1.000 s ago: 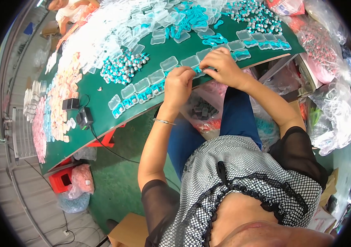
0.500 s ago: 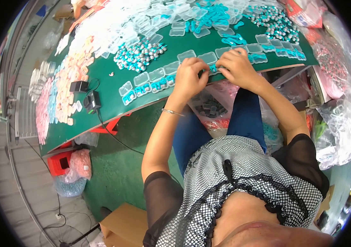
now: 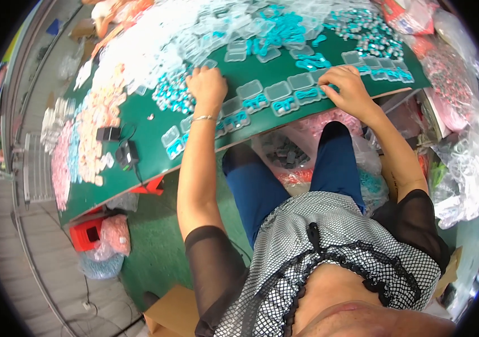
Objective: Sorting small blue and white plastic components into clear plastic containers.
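Note:
My left hand [image 3: 207,89] is stretched to the right edge of a heap of small teal-and-silver earbud pieces [image 3: 173,94]. Its back faces up and the fingers bend down, so the tips are hidden. By the right part of the row of small clear hinged boxes, my right hand [image 3: 347,92] has its fingers bent, with a gap between thumb and forefinger. It is nearest to an open box holding a coiled teal cable [image 3: 307,95]. Left of that stands another open box [image 3: 283,105] with teal pieces in it. More lidded boxes [image 3: 255,101] line the front edge.
Loose clear boxes [image 3: 217,36] cover the back of the green table [image 3: 138,126]. Teal cables [image 3: 281,25] and a second heap of earbud pieces [image 3: 369,33] lie far right. Peach pieces [image 3: 96,123] and a black device with a cord [image 3: 128,153] are at the left.
My left hand has left the boxes in the middle and moved left to the earbud heap. My right hand has shifted slightly right. The middle boxes now show between the hands.

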Tool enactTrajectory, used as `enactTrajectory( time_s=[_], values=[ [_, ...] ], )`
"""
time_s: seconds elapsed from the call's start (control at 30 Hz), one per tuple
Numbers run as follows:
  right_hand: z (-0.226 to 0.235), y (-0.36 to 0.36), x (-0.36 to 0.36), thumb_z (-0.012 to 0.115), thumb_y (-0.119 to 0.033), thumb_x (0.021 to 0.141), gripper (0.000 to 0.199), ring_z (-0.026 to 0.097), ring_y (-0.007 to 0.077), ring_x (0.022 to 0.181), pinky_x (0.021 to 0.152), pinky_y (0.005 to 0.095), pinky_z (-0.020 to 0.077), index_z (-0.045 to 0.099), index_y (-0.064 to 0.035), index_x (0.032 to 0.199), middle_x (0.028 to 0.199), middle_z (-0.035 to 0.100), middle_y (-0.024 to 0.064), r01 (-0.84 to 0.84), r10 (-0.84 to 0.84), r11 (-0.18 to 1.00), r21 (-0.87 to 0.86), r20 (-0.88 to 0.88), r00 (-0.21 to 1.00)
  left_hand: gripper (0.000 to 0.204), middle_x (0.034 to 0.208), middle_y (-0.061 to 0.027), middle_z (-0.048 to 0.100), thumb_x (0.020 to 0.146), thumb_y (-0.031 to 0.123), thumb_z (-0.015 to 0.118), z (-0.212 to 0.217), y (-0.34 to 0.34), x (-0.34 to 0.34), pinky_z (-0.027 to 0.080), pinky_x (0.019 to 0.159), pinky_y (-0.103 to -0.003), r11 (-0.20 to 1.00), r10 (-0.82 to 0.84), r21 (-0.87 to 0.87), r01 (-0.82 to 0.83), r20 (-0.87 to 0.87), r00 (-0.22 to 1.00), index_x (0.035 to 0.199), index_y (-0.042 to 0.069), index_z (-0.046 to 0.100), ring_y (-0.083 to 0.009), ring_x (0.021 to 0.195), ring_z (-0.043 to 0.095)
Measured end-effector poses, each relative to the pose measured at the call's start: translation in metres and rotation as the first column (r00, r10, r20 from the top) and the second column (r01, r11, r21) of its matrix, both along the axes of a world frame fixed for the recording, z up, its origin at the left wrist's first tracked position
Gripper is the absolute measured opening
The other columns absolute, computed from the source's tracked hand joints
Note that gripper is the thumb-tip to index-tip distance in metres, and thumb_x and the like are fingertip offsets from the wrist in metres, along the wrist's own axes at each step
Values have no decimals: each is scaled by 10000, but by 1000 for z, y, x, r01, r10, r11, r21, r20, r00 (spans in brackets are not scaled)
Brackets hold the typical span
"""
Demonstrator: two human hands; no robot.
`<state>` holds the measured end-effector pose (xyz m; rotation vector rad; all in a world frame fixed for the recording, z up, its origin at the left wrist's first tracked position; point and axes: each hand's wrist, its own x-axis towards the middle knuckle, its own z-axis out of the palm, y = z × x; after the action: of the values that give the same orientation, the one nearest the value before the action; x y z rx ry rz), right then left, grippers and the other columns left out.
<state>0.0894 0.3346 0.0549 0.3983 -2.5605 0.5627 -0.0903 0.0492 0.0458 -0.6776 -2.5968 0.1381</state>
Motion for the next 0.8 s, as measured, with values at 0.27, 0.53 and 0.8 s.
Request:
enactTrajectory(
  time_s=[0.27, 0.53, 0.8],
  values=[
    [-10, 107, -36, 628, -151, 757, 90, 639, 233, 697, 597, 340, 490, 665, -103, 824, 789, 656, 49, 266, -293, 941, -211, -111, 950, 123, 780, -114, 613, 745, 98, 557, -19, -11, -2, 479, 689, -405, 952, -265, 148, 268, -44, 963, 792, 92, 671, -299, 782, 592],
    [-4, 153, -71, 590, -80, 751, 171, 627, 232, 895, 787, 505, 404, 682, -170, 863, 892, 671, 24, 541, -560, 829, 142, 178, 809, 131, 826, -132, 651, 719, 69, 667, -10, -8, -3, 497, 664, -422, 958, -195, 234, 165, 110, 975, 850, 59, 656, -331, 761, 629],
    [0, 158, -90, 628, -28, 719, 212, 622, 242, 923, 833, 504, 344, 689, -159, 874, 906, 667, 55, 373, -553, 791, 484, 307, 775, 134, 836, -128, 656, 723, 155, 687, -9, -9, -6, 495, 681, -425, 984, -160, 96, 151, 95, 983, 820, 65, 663, -321, 786, 630]
  ],
)
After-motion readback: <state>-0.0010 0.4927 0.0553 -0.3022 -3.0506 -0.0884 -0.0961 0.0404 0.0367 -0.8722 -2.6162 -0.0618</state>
